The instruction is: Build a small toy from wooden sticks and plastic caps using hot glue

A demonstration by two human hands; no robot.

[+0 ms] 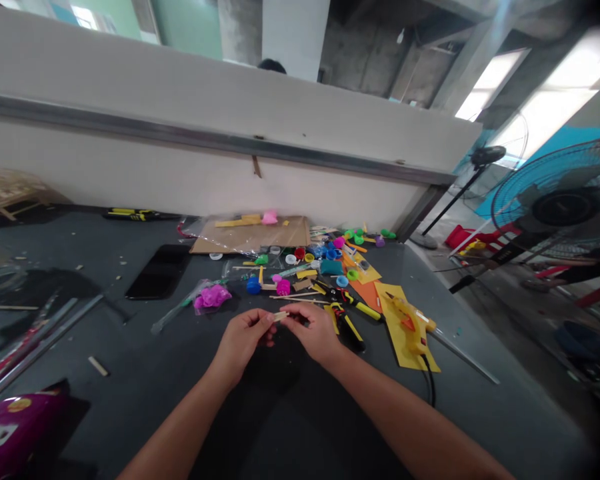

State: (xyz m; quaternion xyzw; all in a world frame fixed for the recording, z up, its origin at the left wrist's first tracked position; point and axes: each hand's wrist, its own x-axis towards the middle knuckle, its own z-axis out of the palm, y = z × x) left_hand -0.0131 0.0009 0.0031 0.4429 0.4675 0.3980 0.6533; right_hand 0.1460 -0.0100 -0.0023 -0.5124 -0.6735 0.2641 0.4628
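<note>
Between my two hands is a short, pale wooden stick point(281, 316), pinched at both ends above the dark table. My left hand point(246, 337) has thumb and fingertips closed on its left end. The right end is gripped by the fingertips of my right hand point(314, 330). Just beyond the hands lie thin wooden sticks point(300, 299), a magenta bottle cap point(283, 287) and a blue bottle cap point(253, 285). Yellow-and-black pliers point(349, 327) rest close to the right hand. A bag of purple clay point(212, 297) sits to the left.
A yellow glue gun point(417, 330) with a black cord lies on yellow sheets at right. A black phone point(159, 272) is at left, a purple object point(17, 427) at near left. Cardboard point(260, 241) lies by the white partition point(230, 173). A fan point(563, 207) stands beyond the table.
</note>
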